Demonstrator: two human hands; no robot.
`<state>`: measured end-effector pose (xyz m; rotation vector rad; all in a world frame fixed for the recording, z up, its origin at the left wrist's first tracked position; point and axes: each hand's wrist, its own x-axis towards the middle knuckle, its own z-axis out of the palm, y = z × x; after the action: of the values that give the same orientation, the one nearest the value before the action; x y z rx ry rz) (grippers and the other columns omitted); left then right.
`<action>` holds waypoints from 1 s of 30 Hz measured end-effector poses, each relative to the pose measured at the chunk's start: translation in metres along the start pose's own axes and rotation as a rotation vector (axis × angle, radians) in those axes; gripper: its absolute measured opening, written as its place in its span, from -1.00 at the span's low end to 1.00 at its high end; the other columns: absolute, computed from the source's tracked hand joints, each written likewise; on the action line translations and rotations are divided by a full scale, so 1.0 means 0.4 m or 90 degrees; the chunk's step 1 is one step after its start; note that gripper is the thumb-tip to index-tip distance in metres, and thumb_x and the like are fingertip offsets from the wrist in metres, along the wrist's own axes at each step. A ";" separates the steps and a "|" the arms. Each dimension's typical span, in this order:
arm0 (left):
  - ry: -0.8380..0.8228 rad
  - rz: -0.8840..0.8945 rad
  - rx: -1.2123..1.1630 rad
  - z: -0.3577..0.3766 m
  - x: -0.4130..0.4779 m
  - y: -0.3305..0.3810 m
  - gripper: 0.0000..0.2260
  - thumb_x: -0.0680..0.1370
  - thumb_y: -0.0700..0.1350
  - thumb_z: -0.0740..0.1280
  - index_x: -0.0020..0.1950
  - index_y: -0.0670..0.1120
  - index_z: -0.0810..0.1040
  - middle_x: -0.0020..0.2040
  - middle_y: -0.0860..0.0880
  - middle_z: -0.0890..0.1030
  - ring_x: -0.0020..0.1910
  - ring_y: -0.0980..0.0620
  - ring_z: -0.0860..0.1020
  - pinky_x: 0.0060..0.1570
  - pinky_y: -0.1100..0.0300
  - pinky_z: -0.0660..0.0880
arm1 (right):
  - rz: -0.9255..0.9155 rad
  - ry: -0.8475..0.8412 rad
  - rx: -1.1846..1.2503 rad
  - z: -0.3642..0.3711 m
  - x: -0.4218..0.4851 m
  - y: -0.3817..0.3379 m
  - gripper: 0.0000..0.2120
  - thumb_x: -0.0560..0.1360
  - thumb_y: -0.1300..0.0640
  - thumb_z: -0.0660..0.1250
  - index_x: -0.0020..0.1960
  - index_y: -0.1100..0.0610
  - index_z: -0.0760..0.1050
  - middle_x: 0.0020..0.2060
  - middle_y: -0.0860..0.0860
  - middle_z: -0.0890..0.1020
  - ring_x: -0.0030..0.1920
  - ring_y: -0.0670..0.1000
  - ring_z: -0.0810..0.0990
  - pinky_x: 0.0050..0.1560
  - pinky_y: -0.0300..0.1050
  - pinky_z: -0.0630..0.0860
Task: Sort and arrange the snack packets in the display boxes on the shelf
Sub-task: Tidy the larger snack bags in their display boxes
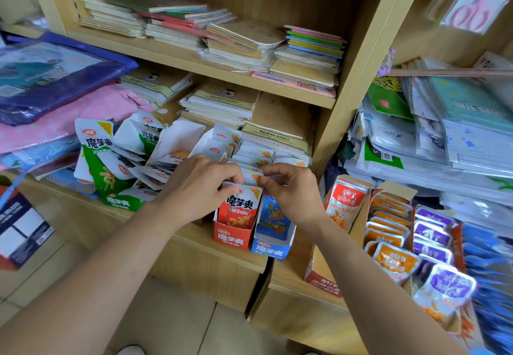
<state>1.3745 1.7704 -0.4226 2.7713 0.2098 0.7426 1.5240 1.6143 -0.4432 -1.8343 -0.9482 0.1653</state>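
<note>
A red display box (230,236) and a blue display box (273,247) stand side by side at the shelf's front edge, both filled with upright snack packets. A red packet (239,210) fronts the red box and a blue packet (273,220) fronts the blue one. My left hand (197,185) pinches the tops of the packets in the red box. My right hand (291,190) pinches packet tops (254,178) at the same row. To the left, a green display box (119,202) holds a tall green packet (97,149) among loose white packets (138,160).
An open white box (180,138) stands behind the hands. At the right, a carton (322,279) holds orange (388,232), purple (433,243) and blue (488,254) pouches. Stacked notebooks (236,46) fill the shelves above. Plastic-wrapped goods (50,77) pile at the left.
</note>
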 end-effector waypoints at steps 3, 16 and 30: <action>0.012 -0.021 -0.008 0.006 0.004 0.002 -0.93 0.48 -0.03 0.52 -0.08 0.10 0.67 -0.20 0.14 0.69 -0.17 0.10 0.65 -0.17 0.05 0.61 | 0.010 0.004 0.029 -0.005 -0.001 -0.002 -0.83 0.54 0.22 0.42 0.13 0.10 0.63 -0.04 -0.02 0.70 -0.17 0.01 0.71 -0.09 0.11 0.67; 0.172 0.017 0.104 0.061 0.006 0.001 -0.83 0.40 -0.15 0.59 -0.09 -0.03 0.64 -0.24 0.03 0.62 -0.12 -0.05 0.56 -0.14 0.05 0.41 | -0.020 0.001 0.023 -0.011 0.007 -0.013 -0.79 0.56 0.19 0.40 0.19 0.07 0.61 0.16 -0.01 0.60 -0.16 -0.07 0.68 -0.15 -0.21 0.61; 0.022 0.008 0.128 0.070 -0.018 -0.031 -0.50 0.61 0.07 0.26 0.56 0.04 0.35 0.54 0.07 0.37 0.49 -0.03 0.30 0.36 -0.10 0.30 | -0.119 -0.075 -0.494 -0.016 0.016 -0.007 -0.37 0.51 -0.11 -0.13 0.56 -0.12 0.21 0.53 -0.25 0.24 0.31 0.03 0.20 0.15 0.06 0.15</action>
<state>1.3818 1.7747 -0.4528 2.9523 0.2882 0.8143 1.5300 1.6144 -0.4359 -2.4310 -1.3867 -0.2509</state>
